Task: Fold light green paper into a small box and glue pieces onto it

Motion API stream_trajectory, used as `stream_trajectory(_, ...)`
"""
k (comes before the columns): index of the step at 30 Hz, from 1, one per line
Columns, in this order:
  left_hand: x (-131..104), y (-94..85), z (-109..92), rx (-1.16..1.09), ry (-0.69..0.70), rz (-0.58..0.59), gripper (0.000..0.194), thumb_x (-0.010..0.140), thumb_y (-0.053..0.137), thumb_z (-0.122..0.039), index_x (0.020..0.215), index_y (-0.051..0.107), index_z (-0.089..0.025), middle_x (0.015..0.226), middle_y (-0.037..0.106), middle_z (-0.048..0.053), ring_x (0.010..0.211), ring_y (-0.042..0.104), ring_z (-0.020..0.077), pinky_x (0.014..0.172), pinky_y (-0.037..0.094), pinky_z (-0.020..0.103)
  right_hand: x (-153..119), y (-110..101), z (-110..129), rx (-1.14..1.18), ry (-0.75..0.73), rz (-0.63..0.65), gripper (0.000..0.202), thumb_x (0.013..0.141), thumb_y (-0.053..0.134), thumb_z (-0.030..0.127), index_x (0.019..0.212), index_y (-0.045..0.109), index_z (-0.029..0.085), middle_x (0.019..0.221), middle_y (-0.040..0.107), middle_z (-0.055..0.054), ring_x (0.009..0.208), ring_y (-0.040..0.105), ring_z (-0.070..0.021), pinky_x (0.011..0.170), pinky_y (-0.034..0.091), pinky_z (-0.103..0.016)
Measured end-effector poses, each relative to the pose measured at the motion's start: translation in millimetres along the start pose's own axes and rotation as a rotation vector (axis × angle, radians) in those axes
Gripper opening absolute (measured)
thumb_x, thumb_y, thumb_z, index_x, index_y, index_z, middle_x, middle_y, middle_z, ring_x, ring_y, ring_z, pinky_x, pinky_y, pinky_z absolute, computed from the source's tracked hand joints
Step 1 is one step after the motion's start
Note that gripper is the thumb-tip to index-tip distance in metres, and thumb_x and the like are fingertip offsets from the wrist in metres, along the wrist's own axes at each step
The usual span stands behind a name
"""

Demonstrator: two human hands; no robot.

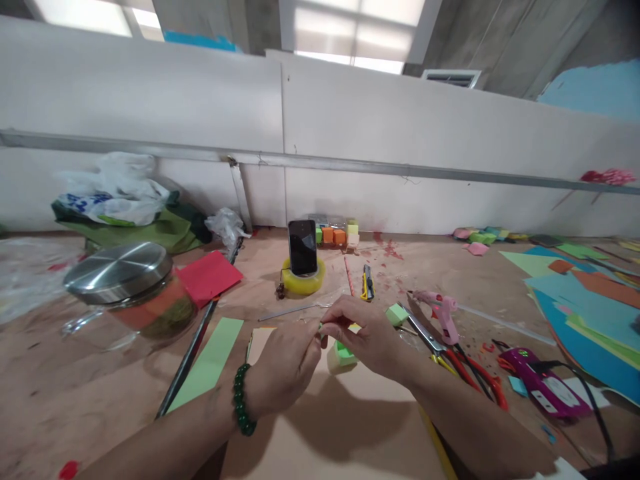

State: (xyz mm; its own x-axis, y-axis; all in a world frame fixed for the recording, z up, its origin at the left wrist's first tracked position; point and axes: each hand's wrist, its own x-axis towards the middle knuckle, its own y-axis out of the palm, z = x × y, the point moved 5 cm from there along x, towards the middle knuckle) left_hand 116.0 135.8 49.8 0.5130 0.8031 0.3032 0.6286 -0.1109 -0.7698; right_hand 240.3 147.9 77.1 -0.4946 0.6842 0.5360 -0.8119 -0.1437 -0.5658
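Note:
Over a pale peach sheet (325, 427), my left hand (289, 357) and my right hand (373, 337) meet fingertip to fingertip. Both are closed in a pinch around a small green paper piece (321, 327), mostly hidden by the fingers. A green bead bracelet (241, 400) circles my left wrist. Below my right hand a light green paper cube (344, 355) rests on the sheet, its top partly covered. Another light green paper cube (397, 315) sits just beyond my right hand, beside the scissors (435, 343).
A pink glue gun (443, 310) and purple device (545, 387) with cables lie right, near coloured paper sheets (585, 300). A phone (303, 247) leans in a yellow tape roll (303, 283), with a cutter (367, 283) nearby. Left stand a lidded glass jar (165, 320) and green paper strip (210, 363).

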Motion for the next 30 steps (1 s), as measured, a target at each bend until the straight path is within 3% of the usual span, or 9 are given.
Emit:
stream_trajectory(8,0.9,-3.0,1.1,-0.064,0.033,0.018,0.027,0.088,0.025,-0.024,0.071,0.046,-0.022,0.065,0.056,0.002,0.060,0.050,0.0183,0.057,0.039,0.029,-1.4,8.8,-7.8,-0.012,-0.078,-0.046,0.028,0.098,0.045,0.035,0.077,0.053,0.018,0.066,0.061,0.000,0.061,0.059,-0.0120,0.059,0.046,-0.024)
stream_trajectory(10,2.3,-3.3,4.6,-0.102,-0.014,0.031,0.028,0.088,0.025,-0.024,0.070,0.046,-0.022,0.061,0.053,0.001,0.057,0.049,0.0176,0.055,0.038,0.028,-1.5,9.4,-11.7,-0.042,-0.078,-0.055,0.022,0.097,0.047,0.032,0.082,0.055,0.018,0.069,0.063,-0.001,0.062,0.060,-0.0120,0.060,0.047,-0.023)
stream_trajectory(13,5.4,-5.7,5.5,-0.158,-0.058,0.035,0.025,0.085,0.027,-0.022,0.068,0.046,-0.021,0.059,0.051,0.000,0.056,0.049,0.0170,0.055,0.039,0.028,-2.3,7.8,-7.5,-0.142,-0.195,-0.054,0.013,0.096,0.047,0.022,0.092,0.058,0.017,0.075,0.066,-0.004,0.068,0.062,-0.0129,0.063,0.049,-0.023)
stream_trajectory(17,9.3,-11.7,2.7,-0.248,-0.067,0.022,0.024,0.084,0.032,-0.022,0.067,0.050,-0.020,0.061,0.053,0.000,0.058,0.048,0.0157,0.056,0.040,0.027,-3.3,4.0,2.6,-0.266,-0.289,-0.044,0.015,0.094,0.046,0.015,0.089,0.060,0.016,0.075,0.064,-0.005,0.069,0.059,-0.0144,0.062,0.048,-0.024)
stream_trajectory(19,9.8,-14.4,3.7,-0.311,-0.075,0.013,0.023,0.085,0.038,-0.027,0.076,0.057,-0.018,0.064,0.055,0.000,0.059,0.049,0.0150,0.056,0.042,0.026,-1.9,-0.8,1.3,-0.200,-0.210,-0.095,0.014,0.092,0.049,0.016,0.084,0.061,0.017,0.074,0.063,-0.004,0.069,0.058,-0.0138,0.062,0.048,-0.024)
stream_trajectory(21,9.2,-16.9,7.2,-0.364,-0.101,-0.020,0.027,0.084,0.049,-0.035,0.099,0.062,-0.017,0.073,0.060,0.001,0.065,0.054,0.0158,0.059,0.045,0.026,-0.6,-6.0,-7.1,-0.023,-0.053,-0.194,0.012,0.090,0.054,0.021,0.082,0.061,0.017,0.075,0.063,-0.003,0.067,0.058,-0.0125,0.060,0.047,-0.023)
stream_trajectory(24,7.9,-19.2,12.6,-0.393,-0.159,-0.110,0.055,0.076,0.063,-0.040,0.125,0.053,-0.016,0.096,0.064,0.007,0.080,0.058,0.0189,0.067,0.050,0.029,-0.9,-2.4,-27.0,0.302,0.221,-0.287,0.019,0.085,0.062,0.035,0.078,0.062,0.017,0.068,0.061,0.000,0.059,0.054,-0.0103,0.054,0.046,-0.021)
stream_trajectory(27,9.8,-16.5,10.7,-0.419,-0.150,-0.115,0.035,0.085,0.053,-0.040,0.111,0.061,-0.017,0.105,0.064,0.010,0.084,0.060,0.0192,0.071,0.051,0.030,-1.6,13.4,-39.0,0.561,0.373,-0.264,0.029,0.079,0.068,0.046,0.075,0.062,0.017,0.064,0.059,0.002,0.053,0.050,-0.0088,0.052,0.045,-0.021)
stream_trajectory(30,12.8,-18.0,5.5,-0.424,-0.065,-0.147,0.034,0.093,0.038,-0.035,0.079,0.063,-0.017,0.088,0.065,0.008,0.083,0.060,0.0188,0.077,0.050,0.031,-1.7,26.1,-40.5,0.702,0.398,-0.186,0.034,0.077,0.068,0.050,0.075,0.060,0.016,0.069,0.062,0.000,0.054,0.053,-0.0084,0.053,0.048,-0.022)
